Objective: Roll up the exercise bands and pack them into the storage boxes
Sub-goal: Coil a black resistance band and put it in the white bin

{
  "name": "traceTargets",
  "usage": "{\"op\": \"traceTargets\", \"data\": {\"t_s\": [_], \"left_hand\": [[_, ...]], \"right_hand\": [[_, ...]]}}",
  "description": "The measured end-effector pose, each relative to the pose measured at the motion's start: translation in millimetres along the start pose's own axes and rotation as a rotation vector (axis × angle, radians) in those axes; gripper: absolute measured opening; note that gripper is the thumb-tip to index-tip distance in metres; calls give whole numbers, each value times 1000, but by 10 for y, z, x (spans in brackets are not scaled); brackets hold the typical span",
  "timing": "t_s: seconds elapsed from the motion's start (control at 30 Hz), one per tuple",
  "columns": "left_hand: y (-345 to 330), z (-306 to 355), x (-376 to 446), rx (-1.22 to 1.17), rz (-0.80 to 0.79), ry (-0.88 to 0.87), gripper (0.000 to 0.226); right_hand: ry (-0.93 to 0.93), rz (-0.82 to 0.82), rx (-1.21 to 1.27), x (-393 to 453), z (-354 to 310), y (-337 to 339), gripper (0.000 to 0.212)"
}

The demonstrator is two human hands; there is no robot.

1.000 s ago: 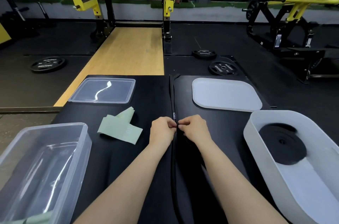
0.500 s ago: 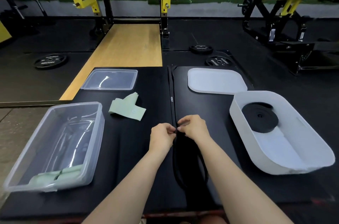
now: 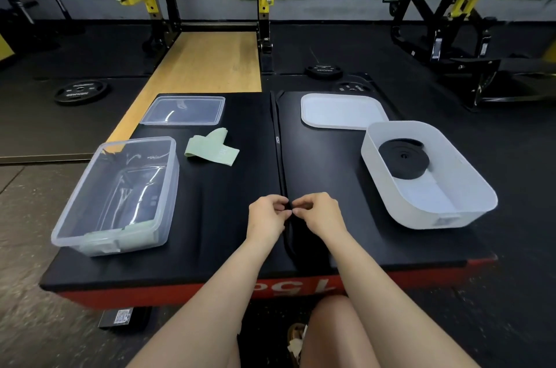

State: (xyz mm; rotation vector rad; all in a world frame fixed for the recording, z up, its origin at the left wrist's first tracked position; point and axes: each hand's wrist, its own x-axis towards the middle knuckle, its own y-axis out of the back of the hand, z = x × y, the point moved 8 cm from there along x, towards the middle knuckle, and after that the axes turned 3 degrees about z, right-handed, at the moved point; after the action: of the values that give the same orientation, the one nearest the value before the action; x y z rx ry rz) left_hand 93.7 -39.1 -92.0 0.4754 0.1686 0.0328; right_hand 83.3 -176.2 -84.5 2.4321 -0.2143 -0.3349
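pinching the long flat black rubber exercise band (image 3: 277,138), left hand (image 3: 266,218) and right hand (image 3: 319,215) meet fingertip to fingertip. it looks limp and springy, so tight rolling from this near end seems wise.

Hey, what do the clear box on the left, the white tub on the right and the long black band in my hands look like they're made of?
Clear rectangular box: likely thin glossy plastic; the mat shows through and its walls catch glare. White rounded tub: opaque matte plastic, probably, with smooth moulded corners. Long black band: seemingly matte rubber or latex; it lies flat and limp, printed lettering on it, pinched by the left hand and right hand.
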Motion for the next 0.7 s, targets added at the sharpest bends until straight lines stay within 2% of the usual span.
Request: {"op": "traceTargets", "data": {"t_s": [0.37, 0.47, 0.7], "left_hand": [[16, -87, -311, -58, 48, 35, 26], [15, -65, -326, -29, 33, 41, 27], [-9, 30, -353, 81, 2, 30, 34]], "right_hand": [[38, 13, -10, -516, 100, -28, 22], [108, 15, -83, -651, 97, -63, 23], [229, -2, -250, -861, 149, -218, 64]]}}
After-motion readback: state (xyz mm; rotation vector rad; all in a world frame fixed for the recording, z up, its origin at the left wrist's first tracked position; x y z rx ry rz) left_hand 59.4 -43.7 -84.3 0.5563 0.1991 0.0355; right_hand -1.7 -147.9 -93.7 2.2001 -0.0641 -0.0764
